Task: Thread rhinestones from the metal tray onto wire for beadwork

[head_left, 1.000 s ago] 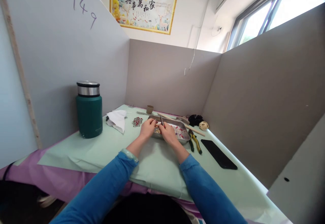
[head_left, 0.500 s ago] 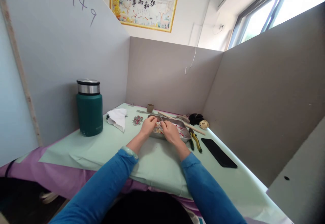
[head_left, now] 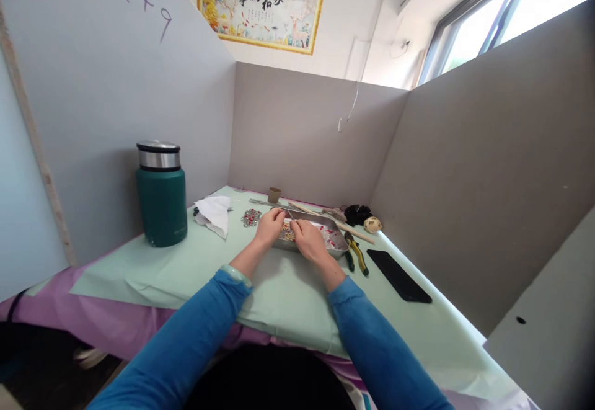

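Observation:
Both my hands are over the near end of a shallow metal tray (head_left: 337,250) that holds small red and white pieces. My left hand (head_left: 268,229) is closed in a pinch on a small multicoloured beaded piece (head_left: 287,234). My right hand (head_left: 308,240) is closed on a thin metal tool (head_left: 289,214) whose tip sticks up between the hands. Both arms wear blue sleeves, and a pale green bangle (head_left: 237,275) sits on the left wrist.
A green flask (head_left: 161,196) stands at the left. A white cloth (head_left: 214,213) and a beaded ornament (head_left: 251,217) lie left of the tray. Pliers (head_left: 357,254), a black phone (head_left: 398,267), a wooden stick (head_left: 353,232), a small cup (head_left: 274,195) and grey partition walls surround.
The camera tilted slightly, shifting the scene up and left. My hands stay together over the tray, with only small finger movements on the beaded piece.

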Demonstrator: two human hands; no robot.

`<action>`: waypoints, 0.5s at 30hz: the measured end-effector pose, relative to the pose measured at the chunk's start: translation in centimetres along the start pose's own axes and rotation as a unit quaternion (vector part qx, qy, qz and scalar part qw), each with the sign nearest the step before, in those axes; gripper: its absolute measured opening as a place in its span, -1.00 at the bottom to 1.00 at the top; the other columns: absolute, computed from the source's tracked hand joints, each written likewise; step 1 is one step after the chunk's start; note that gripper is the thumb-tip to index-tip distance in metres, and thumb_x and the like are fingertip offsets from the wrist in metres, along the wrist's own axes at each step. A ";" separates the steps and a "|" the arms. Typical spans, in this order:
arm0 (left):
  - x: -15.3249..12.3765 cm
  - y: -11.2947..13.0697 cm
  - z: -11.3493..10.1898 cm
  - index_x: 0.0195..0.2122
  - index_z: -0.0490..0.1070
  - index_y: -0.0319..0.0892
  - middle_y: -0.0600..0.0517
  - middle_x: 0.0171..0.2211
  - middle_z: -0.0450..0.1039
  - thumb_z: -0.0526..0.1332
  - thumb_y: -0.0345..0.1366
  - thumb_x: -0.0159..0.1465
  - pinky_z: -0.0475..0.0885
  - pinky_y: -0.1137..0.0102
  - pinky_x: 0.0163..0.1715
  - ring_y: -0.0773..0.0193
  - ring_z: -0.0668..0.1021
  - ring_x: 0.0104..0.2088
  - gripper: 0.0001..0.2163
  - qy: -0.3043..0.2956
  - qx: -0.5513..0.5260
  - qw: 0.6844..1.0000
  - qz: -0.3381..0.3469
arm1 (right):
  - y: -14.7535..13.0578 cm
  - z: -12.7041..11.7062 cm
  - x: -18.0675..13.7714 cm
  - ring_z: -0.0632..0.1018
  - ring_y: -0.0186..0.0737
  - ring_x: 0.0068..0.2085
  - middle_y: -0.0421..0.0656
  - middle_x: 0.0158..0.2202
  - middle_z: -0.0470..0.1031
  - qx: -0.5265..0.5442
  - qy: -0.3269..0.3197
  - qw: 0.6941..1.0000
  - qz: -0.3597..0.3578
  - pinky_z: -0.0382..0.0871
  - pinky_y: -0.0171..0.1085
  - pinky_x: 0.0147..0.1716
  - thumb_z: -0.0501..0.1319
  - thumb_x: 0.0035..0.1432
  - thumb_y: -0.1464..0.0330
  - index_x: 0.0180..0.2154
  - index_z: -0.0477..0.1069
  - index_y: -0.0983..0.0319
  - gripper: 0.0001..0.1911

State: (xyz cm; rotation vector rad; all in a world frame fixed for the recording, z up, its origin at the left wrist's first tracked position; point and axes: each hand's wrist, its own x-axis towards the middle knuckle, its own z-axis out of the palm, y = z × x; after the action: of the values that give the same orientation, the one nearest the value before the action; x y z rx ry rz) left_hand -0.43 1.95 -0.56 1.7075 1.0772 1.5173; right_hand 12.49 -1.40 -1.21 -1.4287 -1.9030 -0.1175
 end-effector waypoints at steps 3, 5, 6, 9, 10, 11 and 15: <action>0.1 -0.2 0.0 -0.41 0.43 -0.18 0.01 -0.41 0.48 0.04 -0.29 0.18 0.27 0.45 -0.35 0.26 0.46 -0.36 -0.81 0.005 0.070 0.996 0.058 | -0.1 0.0 0.0 0.41 -0.25 -0.25 -0.09 -0.27 0.47 -0.021 -0.002 1.000 0.003 0.11 -0.33 -0.30 -0.12 0.30 0.22 -0.27 0.40 0.25 -0.62; 0.1 -0.2 0.0 -0.40 0.43 -0.16 0.01 -0.39 0.49 0.04 -0.29 0.19 0.26 0.43 -0.32 0.24 0.46 -0.35 -0.81 0.010 0.107 0.992 0.069 | 0.0 0.0 -0.1 0.41 -0.24 -0.25 -0.09 -0.28 0.47 -0.039 0.002 0.999 0.004 0.10 -0.33 -0.31 -0.12 0.30 0.22 -0.27 0.40 0.24 -0.62; 0.1 -0.1 0.0 -0.39 0.43 -0.16 0.00 -0.39 0.49 0.04 -0.30 0.20 0.26 0.43 -0.32 0.24 0.46 -0.35 -0.81 0.013 0.123 0.990 0.074 | 0.0 0.0 -0.1 0.41 -0.23 -0.26 -0.09 -0.29 0.47 -0.047 0.005 0.999 0.004 0.10 -0.32 -0.31 -0.12 0.30 0.21 -0.28 0.40 0.24 -0.62; -0.1 0.0 0.1 -0.38 0.44 -0.15 -0.01 -0.38 0.49 0.03 -0.31 0.20 0.26 0.43 -0.33 0.23 0.46 -0.35 -0.81 0.020 0.152 0.985 0.080 | 0.1 0.1 -0.2 0.41 -0.23 -0.28 -0.09 -0.30 0.47 -0.065 0.013 0.998 0.003 0.08 -0.31 -0.34 -0.13 0.30 0.20 -0.30 0.39 0.23 -0.61; -0.1 0.0 0.1 -0.37 0.43 -0.15 -0.01 -0.37 0.49 0.02 -0.30 0.21 0.25 0.43 -0.34 0.23 0.45 -0.35 -0.80 0.020 0.157 0.984 0.079 | 0.1 0.2 -0.3 0.41 -0.23 -0.29 -0.09 -0.31 0.47 -0.069 0.014 0.998 0.003 0.07 -0.31 -0.36 -0.14 0.30 0.20 -0.30 0.39 0.23 -0.60; -0.1 0.0 0.1 -0.37 0.43 -0.15 -0.01 -0.37 0.49 0.01 -0.29 0.22 0.25 0.42 -0.34 0.23 0.45 -0.35 -0.79 0.019 0.160 0.984 0.075 | 0.1 0.2 -0.3 0.41 -0.23 -0.30 -0.10 -0.31 0.47 -0.071 0.014 0.997 0.004 0.05 -0.30 -0.37 -0.15 0.30 0.20 -0.31 0.39 0.22 -0.60; -0.1 0.1 0.0 -0.40 0.41 -0.15 0.00 -0.40 0.48 -0.03 -0.26 0.24 0.24 0.42 -0.34 0.23 0.45 -0.35 -0.76 0.005 0.181 0.982 0.056 | 0.0 0.4 -0.3 0.41 -0.25 -0.33 -0.11 -0.33 0.48 -0.081 0.007 0.997 0.009 0.03 -0.31 -0.40 -0.15 0.30 0.20 -0.33 0.38 0.22 -0.59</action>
State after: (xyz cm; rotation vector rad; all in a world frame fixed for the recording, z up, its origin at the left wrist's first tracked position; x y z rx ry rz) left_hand -0.37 1.86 -0.54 2.0367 1.3454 1.4639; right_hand 12.35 -1.47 -1.65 -1.5470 -1.9050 -0.2770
